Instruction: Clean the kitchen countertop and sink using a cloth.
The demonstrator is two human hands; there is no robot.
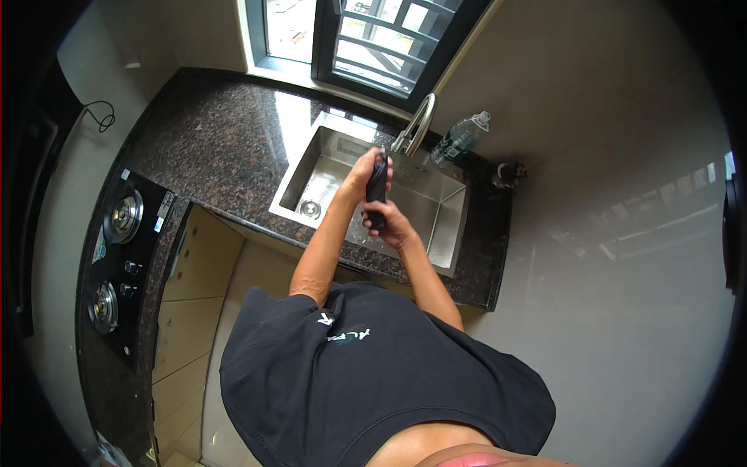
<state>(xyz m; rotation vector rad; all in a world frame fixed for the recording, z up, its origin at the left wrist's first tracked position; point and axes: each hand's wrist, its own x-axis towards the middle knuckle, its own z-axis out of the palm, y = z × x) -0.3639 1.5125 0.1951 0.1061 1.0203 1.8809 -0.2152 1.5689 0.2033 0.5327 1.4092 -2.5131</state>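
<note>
A long, narrow black bundle [377, 178] that looks like fabric is held upright above the stainless steel sink [328, 169]. My left hand [363, 173] is wrapped around its upper part. Lower down, my right hand [390, 220] grips the same bundle, with its bottom end showing below the fingers. What exactly the bundle is cannot be made out. Beyond my hands a curved metal faucet [421, 125] rises at the sink's back edge. A round drain [310, 208] shows in the basin's left part.
A clear plastic bottle [461, 139] stands right of the faucet, near a small dark object [506, 175] by the wall. Dark speckled granite countertop [216, 134] runs left to a gas hob [131, 262] with two burners. A barred window [379, 46] is behind the sink.
</note>
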